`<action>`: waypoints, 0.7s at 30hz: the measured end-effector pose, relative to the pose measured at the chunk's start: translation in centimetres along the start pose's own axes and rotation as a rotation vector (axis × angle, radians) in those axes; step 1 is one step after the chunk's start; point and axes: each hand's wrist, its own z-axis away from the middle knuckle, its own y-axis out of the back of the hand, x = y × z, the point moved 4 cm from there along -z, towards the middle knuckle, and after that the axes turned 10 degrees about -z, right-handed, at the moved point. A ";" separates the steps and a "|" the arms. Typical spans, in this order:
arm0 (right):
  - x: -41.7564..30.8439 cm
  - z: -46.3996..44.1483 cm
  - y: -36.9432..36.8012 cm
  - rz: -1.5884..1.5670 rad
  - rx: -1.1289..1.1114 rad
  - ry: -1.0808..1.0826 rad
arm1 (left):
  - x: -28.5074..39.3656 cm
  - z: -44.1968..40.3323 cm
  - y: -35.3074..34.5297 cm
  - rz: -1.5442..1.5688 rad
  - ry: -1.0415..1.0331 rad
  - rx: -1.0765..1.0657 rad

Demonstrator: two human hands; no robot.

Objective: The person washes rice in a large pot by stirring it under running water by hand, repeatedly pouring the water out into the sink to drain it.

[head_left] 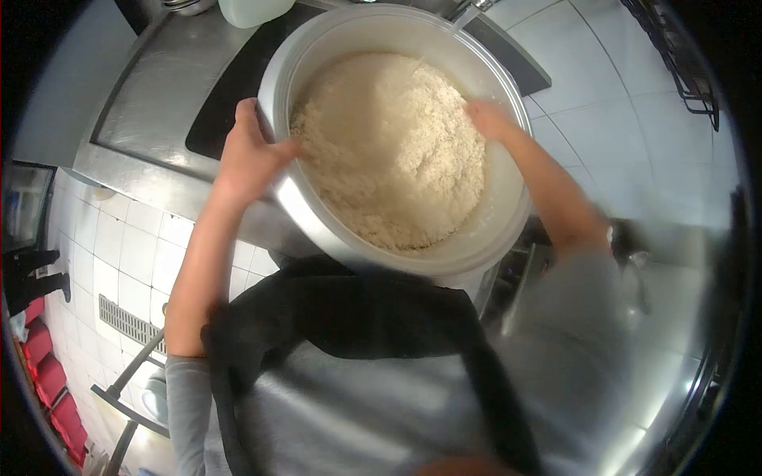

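Watery rice (440, 151) in pot (504, 202); left fingers (248, 117) clamped on rim (277, 95); right fingers' (482, 115) state unclear

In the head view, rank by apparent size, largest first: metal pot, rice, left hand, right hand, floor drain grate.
1. Metal pot
2. Rice
3. Left hand
Right hand and floor drain grate: too alike to rank; the grate lies farther away.

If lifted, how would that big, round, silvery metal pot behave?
The silvery pot would probably feel heavy, given the broad bed of pale grain inside. Being metal, it should likely stay stiff, while the cloudy liquid might slosh if tilted.
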 end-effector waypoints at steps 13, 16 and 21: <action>-18.3 11.7 -8.5 -2.032 -0.660 -0.205 | 0.1 0.0 0.2 -0.065 -0.012 0.009; -19.6 6.8 -2.6 -2.292 -0.416 -0.097 | 0.2 0.0 0.2 -0.053 0.004 -0.005; -13.1 -2.1 5.4 -1.833 0.140 -0.129 | 0.0 0.1 0.1 -0.039 -0.007 0.016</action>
